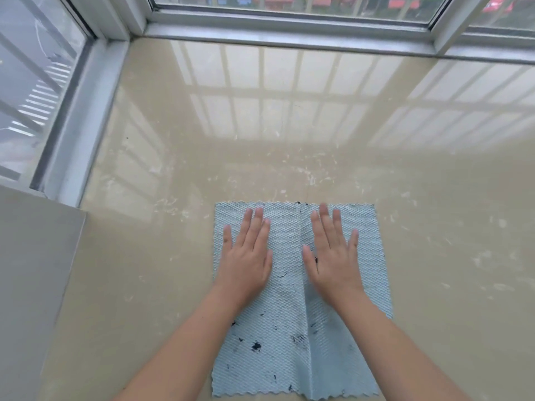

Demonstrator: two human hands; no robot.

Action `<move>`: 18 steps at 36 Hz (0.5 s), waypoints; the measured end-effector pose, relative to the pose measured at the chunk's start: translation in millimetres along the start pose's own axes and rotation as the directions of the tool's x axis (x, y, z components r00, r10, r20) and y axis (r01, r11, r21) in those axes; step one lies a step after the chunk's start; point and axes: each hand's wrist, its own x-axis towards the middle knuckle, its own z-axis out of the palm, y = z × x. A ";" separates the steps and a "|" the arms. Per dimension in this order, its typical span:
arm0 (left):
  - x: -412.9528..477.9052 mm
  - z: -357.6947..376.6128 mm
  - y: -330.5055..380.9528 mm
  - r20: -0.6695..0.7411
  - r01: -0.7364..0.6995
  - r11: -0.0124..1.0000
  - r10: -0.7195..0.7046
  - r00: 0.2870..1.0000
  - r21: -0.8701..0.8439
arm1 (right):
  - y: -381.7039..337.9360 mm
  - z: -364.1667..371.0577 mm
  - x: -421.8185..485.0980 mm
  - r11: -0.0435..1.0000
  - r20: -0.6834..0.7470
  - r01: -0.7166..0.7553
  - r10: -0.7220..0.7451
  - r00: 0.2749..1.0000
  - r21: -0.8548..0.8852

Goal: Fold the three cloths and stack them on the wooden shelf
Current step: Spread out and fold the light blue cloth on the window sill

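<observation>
**One cloth laid flat, no fold made yet**

Head view: a pale blue cloth (278,337) lies spread in a single layer on the glossy beige sill (260,125), near its front edge and a little right of the middle, well apart from the window frame (289,33) along the far edge; the left hand (246,256) rests palm down on the cloth's far left part, fingers straight and slightly fanned, gripping nothing; the right hand (333,256) lies the same way on the far right part, flat and unclenched, its outline a little blurred; neither hand pinches a hem or corner. A crease (307,314) runs from the far hem to the near hem, just right of centre, between the two hands; dark specks (256,346) dot the near half of the fabric. A grey wall panel (29,270) stands at the sill's near left corner.

Progress, as a judgement: the job looks to be at its very start; this cloth appears to be getting pressed flat before its first fold, and no edge has been brought over. Only one of the three cloths is in sight; the other two are out of view, so their state cannot be told; the wooden shelf is not visible either, so nothing can be said of a stack. Left to do, on this evidence: fold this cloth, deal with the other two, and pile all three on the shelf.
</observation>
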 end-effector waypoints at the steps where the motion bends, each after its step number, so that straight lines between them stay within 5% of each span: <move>1: 6.1 -0.4 6.1 -0.001 -0.008 1.000 0.008 1.000 -0.013 | -5.1 1.0 8.2 1.000 0.023 0.007 -0.007 1.000 0.008; 12: 31.7 10.5 22.1 0.122 0.046 0.999 -0.048 0.991 0.020 | 1.7 12.4 32.4 0.996 0.156 -0.006 0.020 0.988 -0.090; 18: 28.6 1.6 -7.0 0.213 0.117 0.992 -0.124 0.969 0.046 | 39.0 -7.8 28.2 0.975 0.164 -0.136 0.166 0.972 -0.177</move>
